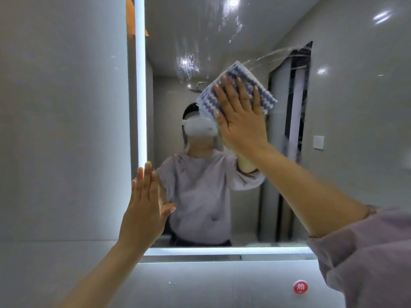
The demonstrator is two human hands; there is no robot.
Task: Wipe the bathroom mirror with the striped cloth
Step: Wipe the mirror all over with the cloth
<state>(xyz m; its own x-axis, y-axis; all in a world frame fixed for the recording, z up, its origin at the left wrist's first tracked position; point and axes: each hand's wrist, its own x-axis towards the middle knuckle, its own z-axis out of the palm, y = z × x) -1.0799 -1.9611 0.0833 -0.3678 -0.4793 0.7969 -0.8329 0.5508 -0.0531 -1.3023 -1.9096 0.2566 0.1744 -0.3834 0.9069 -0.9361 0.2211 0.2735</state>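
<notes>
The bathroom mirror [347,107] fills the middle and right of the head view, framed by a lit strip on its left and bottom edges. My right hand [241,116] lies flat, fingers spread, pressing the folded blue-and-white striped cloth [264,92] against the glass at upper centre. Wet streaks run from the cloth toward the upper right, and droplets cover the glass above it. My left hand [145,210] is flat and open against the mirror's lower left edge, holding nothing.
A grey tiled wall [62,130] stands left of the mirror. Below the mirror's lit bottom edge [222,251] a pale wall carries a round red sticker [300,286]. A person's reflection with a white headset shows in the glass.
</notes>
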